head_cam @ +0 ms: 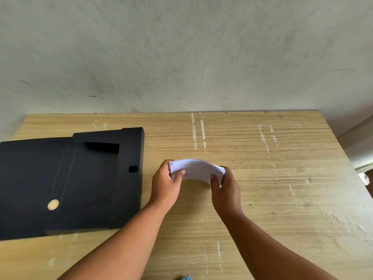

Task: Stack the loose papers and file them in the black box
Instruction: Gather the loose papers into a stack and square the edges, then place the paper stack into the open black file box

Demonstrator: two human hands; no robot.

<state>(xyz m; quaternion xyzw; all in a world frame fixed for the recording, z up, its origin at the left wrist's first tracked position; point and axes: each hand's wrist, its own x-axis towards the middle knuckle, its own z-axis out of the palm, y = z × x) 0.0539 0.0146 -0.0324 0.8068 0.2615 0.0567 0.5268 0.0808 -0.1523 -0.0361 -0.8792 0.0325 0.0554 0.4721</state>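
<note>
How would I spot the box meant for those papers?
Start at the wooden table against the grey wall. On its left side lies the black box, flat and open, left of both hands. It's the only dark thing, marked by a round gold disc.

A table stands against a wall, its far edge touching it. The box lies open and flat on the table's left part, its lid spread out to the left. Right of the box, near the table's middle, the papers are held above the tabletop, apart from the box. The left hand grips their left end and the right hand their right end. Both forearms reach in from the near edge.
</note>
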